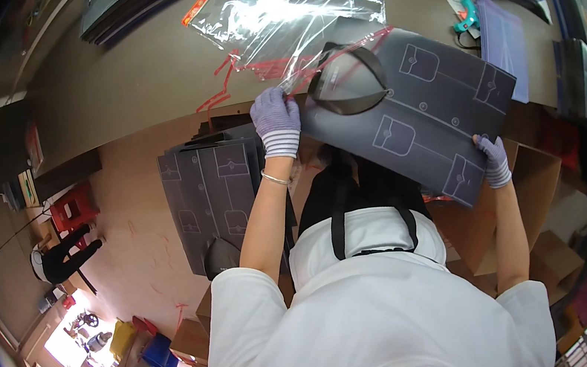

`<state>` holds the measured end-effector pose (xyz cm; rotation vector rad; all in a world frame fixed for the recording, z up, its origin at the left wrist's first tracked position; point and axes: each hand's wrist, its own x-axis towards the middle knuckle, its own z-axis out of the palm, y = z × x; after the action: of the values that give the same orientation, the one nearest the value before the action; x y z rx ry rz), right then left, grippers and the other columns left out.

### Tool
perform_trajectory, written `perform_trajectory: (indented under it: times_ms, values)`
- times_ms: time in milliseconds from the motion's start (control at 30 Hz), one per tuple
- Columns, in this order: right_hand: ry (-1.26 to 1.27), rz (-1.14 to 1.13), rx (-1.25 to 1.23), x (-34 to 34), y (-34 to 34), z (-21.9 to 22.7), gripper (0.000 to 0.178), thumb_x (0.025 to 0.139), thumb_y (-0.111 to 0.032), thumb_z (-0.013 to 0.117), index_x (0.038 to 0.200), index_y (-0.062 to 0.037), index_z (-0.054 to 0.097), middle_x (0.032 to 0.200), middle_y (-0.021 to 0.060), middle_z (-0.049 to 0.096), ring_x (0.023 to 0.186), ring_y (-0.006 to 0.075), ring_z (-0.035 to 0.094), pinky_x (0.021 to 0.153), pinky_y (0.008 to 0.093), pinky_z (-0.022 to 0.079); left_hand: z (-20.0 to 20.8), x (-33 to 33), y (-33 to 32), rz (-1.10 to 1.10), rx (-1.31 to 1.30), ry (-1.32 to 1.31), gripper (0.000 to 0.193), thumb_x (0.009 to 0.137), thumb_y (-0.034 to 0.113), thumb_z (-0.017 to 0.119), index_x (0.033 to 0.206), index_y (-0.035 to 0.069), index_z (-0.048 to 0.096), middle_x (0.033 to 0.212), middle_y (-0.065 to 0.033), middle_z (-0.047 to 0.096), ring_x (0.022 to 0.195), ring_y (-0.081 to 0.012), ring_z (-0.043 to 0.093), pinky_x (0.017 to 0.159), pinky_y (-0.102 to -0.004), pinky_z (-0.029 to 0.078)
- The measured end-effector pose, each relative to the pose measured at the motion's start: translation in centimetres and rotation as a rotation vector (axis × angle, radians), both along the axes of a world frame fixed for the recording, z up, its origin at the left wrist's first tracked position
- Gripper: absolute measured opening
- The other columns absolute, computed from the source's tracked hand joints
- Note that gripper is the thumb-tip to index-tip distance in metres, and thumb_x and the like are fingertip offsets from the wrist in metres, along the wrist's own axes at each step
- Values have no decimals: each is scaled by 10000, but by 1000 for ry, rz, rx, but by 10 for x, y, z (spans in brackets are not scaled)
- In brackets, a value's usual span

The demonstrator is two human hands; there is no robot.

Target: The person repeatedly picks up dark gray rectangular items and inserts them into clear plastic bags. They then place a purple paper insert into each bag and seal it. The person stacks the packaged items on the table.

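A dark grey flat package, printed with jacket pockets and buttons and fitted with a raised collar, lies slanted across the table's near edge. Its collar end reaches into the mouth of a clear plastic bag with red edging. My left hand, in a pale purple knit glove, pinches the bag's edge beside the collar. On the package's lower right edge, my right hand, gloved alike, is closed with the thumb on top. The fingers underneath are hidden.
More jacket-printed packages stand stacked at my left, below the table. A teal glue gun lies near a pale purple stack at right. An open cardboard box stands below my right hand. Other people are at far left and right.
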<state>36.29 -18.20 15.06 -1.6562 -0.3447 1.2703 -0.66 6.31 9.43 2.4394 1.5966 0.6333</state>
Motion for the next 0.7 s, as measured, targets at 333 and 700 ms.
perform_trajectory:
  times_ms: [333, 700]
  values:
    - [23, -244, 18, -24, -1, 1, 127, 711, -127, 648, 666, -108, 530, 621, -47, 466, 578, 66, 446, 565, 216, 376, -2, -13, -9, -4, -9, -88, 102, 734, 110, 598, 809, 41, 596, 795, -108, 586, 766, -291, 544, 703, -387, 427]
    - [6, -404, 37, -69, -4, 14, 113, 731, -129, 627, 671, -88, 541, 645, -27, 504, 592, 84, 480, 572, 228, 396, 14, -3, -17, 33, 92, -251, 79, 745, 56, 581, 799, 8, 612, 744, -126, 599, 686, -295, 562, 654, -368, 450]
